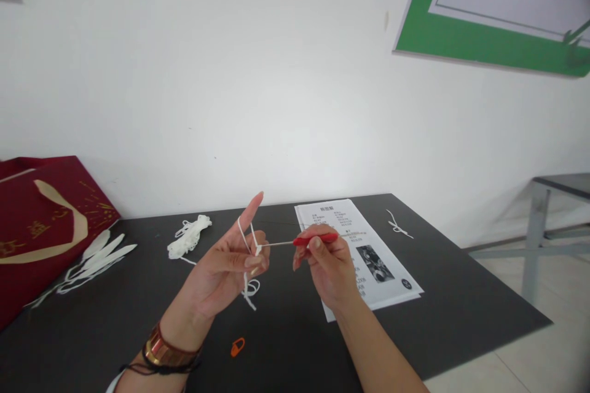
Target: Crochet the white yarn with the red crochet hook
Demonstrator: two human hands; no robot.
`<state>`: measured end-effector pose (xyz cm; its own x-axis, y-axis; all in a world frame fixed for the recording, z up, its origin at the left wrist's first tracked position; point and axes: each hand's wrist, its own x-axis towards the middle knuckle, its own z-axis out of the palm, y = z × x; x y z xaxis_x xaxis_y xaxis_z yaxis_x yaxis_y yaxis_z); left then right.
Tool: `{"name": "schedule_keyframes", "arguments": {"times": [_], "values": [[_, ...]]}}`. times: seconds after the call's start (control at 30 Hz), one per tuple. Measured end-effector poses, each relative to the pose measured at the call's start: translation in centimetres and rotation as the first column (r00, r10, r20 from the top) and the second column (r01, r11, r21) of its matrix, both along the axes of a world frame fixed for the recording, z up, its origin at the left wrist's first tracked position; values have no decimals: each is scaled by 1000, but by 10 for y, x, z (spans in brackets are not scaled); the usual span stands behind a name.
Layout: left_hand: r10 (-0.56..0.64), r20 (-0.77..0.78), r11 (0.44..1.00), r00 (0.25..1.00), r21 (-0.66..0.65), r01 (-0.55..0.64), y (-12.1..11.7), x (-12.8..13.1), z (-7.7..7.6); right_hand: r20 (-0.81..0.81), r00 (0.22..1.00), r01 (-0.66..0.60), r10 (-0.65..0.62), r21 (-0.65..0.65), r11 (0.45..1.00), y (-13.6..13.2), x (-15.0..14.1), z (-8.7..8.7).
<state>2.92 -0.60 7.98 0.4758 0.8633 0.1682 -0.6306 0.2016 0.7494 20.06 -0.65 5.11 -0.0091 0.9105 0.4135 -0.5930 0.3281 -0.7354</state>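
Observation:
My left hand [230, 264] has its index finger raised, with white yarn [246, 238] looped round it. Thumb and middle finger pinch a small bit of that yarn, and a loose tail hangs below the hand. My right hand [329, 264] is closed round the red handle of a crochet hook [302, 239]. The hook's thin metal shaft points left and its tip meets the yarn at my left fingertips. An orange stitch marker [237, 347] lies on the table below my left hand.
On the black table [286, 331] lie printed sheets [391, 295], a bundle of white yarn [190, 236], white crocheted pieces [99, 261] and a short tied strand [399, 225]. A dark red bag [55, 215] stands at the left. Behind is a white wall [276, 86]; a stool [534, 239] stands at right.

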Motion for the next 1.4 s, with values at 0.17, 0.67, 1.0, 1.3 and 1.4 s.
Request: {"name": "schedule_keyframes", "arguments": {"times": [0.17, 0.67, 1.0, 1.3, 1.4], "values": [[-49, 26, 999, 998, -22, 50, 1, -1, -1, -16, 999, -28, 28, 14, 1000, -2, 1, 1], [-143, 98, 987, 985, -57, 149, 3, -3, -4, -70, 992, -114, 108, -80, 990, 0, 5, 4], [220, -309, 957, 925, 250, -144, 2, 6, -7, -208, 950, -296, 232, -369, 881, 6, -11, -6], [180, -344, 970, 921, 220, -107, 0, 9, -7, -141, 979, -187, 146, -347, 919, 5, -11, -6], [103, -334, 980, 937, 193, -39, -2, 7, -6, -124, 980, -190, 158, -320, 928, 7, -8, -6]]}}
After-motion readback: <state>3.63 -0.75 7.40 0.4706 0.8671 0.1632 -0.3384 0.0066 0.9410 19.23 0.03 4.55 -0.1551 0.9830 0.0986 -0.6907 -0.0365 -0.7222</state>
